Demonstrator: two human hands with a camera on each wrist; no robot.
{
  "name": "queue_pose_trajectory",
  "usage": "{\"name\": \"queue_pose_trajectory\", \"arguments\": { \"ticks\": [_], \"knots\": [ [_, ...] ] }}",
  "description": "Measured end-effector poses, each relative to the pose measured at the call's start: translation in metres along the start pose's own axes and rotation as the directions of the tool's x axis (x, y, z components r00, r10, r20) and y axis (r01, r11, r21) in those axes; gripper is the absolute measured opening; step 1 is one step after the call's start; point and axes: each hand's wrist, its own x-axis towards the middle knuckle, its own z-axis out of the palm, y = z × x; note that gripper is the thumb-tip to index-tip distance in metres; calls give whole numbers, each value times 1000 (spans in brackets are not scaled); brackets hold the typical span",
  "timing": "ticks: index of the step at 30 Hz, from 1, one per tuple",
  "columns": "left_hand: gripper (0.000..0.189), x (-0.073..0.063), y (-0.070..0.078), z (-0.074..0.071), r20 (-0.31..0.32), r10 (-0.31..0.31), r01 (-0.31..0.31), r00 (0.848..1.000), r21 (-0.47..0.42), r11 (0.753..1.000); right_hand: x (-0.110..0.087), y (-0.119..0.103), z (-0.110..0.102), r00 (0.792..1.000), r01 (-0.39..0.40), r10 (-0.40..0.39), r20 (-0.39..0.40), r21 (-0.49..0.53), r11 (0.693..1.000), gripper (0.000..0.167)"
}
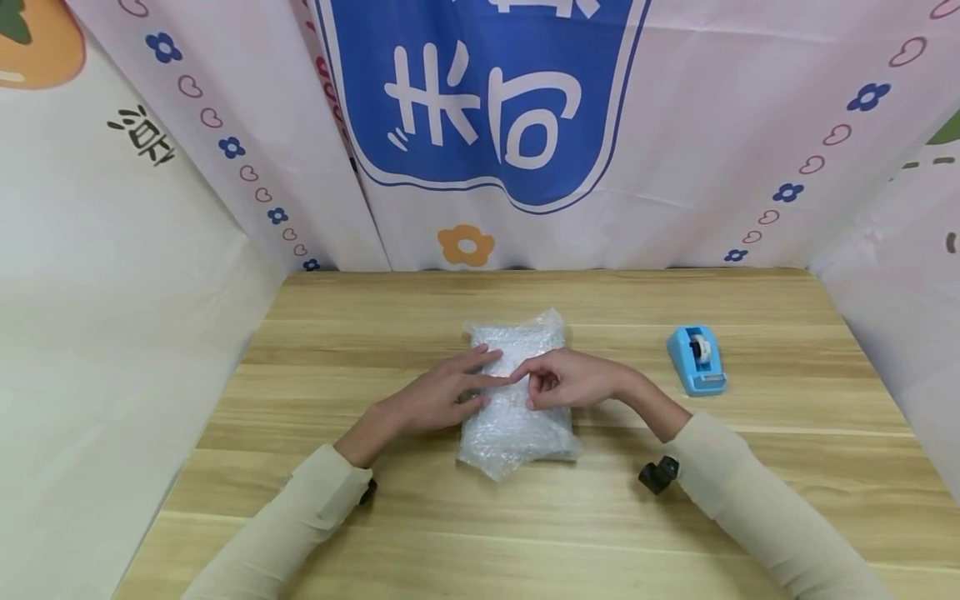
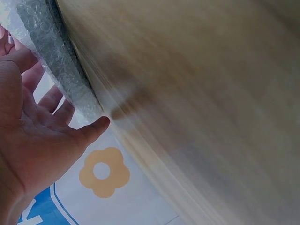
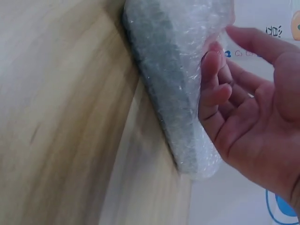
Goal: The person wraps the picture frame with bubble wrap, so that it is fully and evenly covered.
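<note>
A flat block-shaped package in clear bubble wrap (image 1: pixel 517 437) lies on the wooden table, its wrap sticking out loosely at the near and far ends. From the left, my left hand (image 1: pixel 438 396) rests on its top with fingers spread. My right hand (image 1: pixel 573 379) comes in from the right, its index finger reaching to the tip of a left finger on the wrap while its other fingers curl inward. A grey layer shows through the bubble wrap (image 3: pixel 164 70) in the right wrist view. The left thumb (image 2: pixel 96 129) extends alongside the package in the left wrist view.
A blue tape dispenser (image 1: pixel 702 379) with a roll of tape stands to the right of the package, beyond the right forearm. Printed cloth (image 1: pixel 645 225) hangs behind the table's far edge and along both sides. Small black devices (image 1: pixel 660 475) sit at the sleeve cuffs.
</note>
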Motion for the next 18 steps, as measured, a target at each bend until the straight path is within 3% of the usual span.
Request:
{"name": "queue_pose_trajectory", "arguments": {
  "ticks": [8,18],
  "knots": [
    [42,0,-1,1,2,6,-6,1000,7,1000,1,-13,4,994,-88,76,-80,-148,985,35],
    [42,-1,2,0,-8,23,-23,1000,1,1000,1,-17,8,978,-172,152,-144,-141,975,22]
  ]
}}
